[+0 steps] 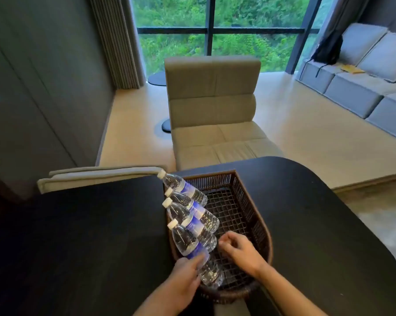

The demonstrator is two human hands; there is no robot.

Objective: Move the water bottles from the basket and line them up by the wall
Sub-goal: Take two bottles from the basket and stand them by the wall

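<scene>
Here, the left hand (185, 279) grips the nearest bottle (195, 252) in the basket (258, 215); the right hand (240, 250) hovers loosely curled, empty.

Four water bottles (193, 221) leaning on left rim of wicker basket (258, 215) on dark counter (89, 236). Left hand (185, 277) gripping nearest bottle (195, 252); right hand (240, 252) loosely curled over basket, empty.

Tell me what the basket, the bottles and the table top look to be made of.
Basket: dark brown woven wicker or rattan, going by its ribbed walls and open lattice floor; it could be synthetic. Bottles: clear thin plastic, see-through and ridged, with white caps and blue labels. Table: matte black top that barely reflects; whether wood or laminate cannot be told.
</scene>
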